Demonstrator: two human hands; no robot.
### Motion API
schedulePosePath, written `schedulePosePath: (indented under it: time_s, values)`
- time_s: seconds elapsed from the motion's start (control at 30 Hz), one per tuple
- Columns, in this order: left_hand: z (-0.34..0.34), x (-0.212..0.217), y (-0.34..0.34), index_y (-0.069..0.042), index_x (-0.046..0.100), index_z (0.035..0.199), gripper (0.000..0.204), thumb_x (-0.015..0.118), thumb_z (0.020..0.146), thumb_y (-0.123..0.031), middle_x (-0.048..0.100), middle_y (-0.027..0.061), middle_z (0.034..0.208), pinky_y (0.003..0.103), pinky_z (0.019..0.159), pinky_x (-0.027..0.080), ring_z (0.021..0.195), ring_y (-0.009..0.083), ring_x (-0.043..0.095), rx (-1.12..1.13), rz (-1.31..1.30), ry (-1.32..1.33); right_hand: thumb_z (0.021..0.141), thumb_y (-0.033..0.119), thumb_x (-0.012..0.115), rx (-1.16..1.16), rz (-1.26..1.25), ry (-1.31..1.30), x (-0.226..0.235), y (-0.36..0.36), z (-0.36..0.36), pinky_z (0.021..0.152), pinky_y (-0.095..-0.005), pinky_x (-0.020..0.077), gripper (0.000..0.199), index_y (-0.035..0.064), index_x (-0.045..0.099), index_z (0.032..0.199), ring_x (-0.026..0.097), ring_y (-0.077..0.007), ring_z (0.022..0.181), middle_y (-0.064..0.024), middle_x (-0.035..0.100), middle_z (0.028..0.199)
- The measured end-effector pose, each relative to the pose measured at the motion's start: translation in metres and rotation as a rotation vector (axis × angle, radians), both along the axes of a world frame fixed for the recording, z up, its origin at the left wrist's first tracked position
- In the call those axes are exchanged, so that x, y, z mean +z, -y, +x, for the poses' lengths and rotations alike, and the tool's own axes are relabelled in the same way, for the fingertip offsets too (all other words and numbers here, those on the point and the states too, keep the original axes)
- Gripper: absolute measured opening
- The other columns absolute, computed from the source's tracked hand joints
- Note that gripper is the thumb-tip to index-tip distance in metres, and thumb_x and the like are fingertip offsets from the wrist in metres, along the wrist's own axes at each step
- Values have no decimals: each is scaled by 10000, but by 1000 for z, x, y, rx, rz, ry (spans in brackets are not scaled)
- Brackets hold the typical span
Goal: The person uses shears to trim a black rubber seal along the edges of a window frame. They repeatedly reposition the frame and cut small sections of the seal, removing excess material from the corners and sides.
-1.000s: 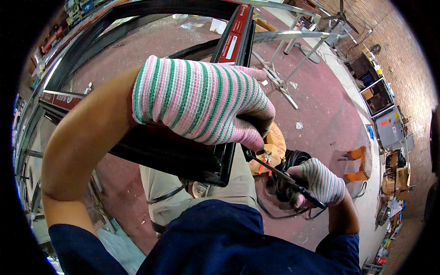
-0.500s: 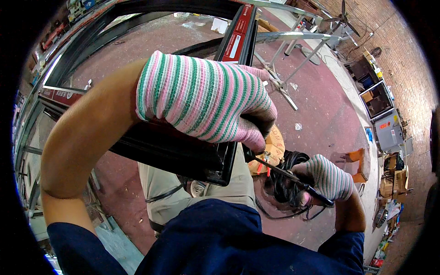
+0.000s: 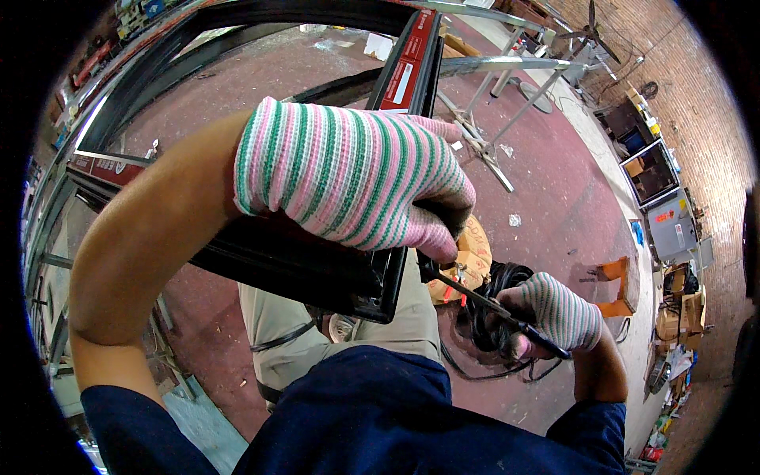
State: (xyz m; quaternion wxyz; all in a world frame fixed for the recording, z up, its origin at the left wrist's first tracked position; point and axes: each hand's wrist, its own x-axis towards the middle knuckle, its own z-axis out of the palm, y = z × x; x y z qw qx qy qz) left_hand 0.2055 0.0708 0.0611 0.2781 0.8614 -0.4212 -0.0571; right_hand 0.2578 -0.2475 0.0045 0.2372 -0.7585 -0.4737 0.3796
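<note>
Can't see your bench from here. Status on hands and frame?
Left hand gripping black frame corner. Right hand shut on screwdriver, tip at the corner. Coiled black cable on floor below, nothing blocking.

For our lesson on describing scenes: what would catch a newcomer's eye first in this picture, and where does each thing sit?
The left hand, in a pink, green and white striped glove, fills the centre, gripping the corner of a black frame. Lower right, the gloved right hand holds a thin dark tool pointed at that corner. Beneath lies a red floor.
</note>
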Motion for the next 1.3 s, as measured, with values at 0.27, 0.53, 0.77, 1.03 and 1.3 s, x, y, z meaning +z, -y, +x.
schedulePosePath:
  time_s: [0.27,0.53,0.77,1.03,1.3]
  values:
    - [-1,-2,-2,-53,681,868,205,672,896,-256,646,116,758,521,1190,218,861,304,656,9,9,15,835,551,694,34,-1,-29,0,-4,5,562,-357,438,529,33,677,941,527,-268,562,-127,542,633]
    - [2,-2,-2,-50,682,875,208,661,899,-255,648,116,765,518,1194,205,867,307,657,-31,-10,-22,826,605,685,-8,-1,-53,0,-5,3,563,-353,438,585,37,680,968,511,-253,562,-111,533,631]
    - [2,-5,-2,-50,675,868,232,654,908,-278,644,117,760,513,1188,224,862,306,655,-14,-6,-9,833,527,721,44,-12,-47,0,-7,5,583,-342,459,516,35,685,985,585,-269,599,-125,593,679]
    - [1,-3,-1,-48,672,867,229,652,910,-272,642,127,758,509,1181,242,861,312,653,-8,-8,6,827,578,729,-31,27,-141,-1,-8,-10,591,-333,473,585,8,671,945,596,-184,617,-82,623,686]
    - [1,-4,-1,-32,671,873,232,662,898,-263,650,133,764,512,1186,224,868,316,658,-2,-14,1,832,614,697,-65,29,-200,-5,-9,-13,595,-324,478,619,4,661,934,544,-168,600,-79,604,679]
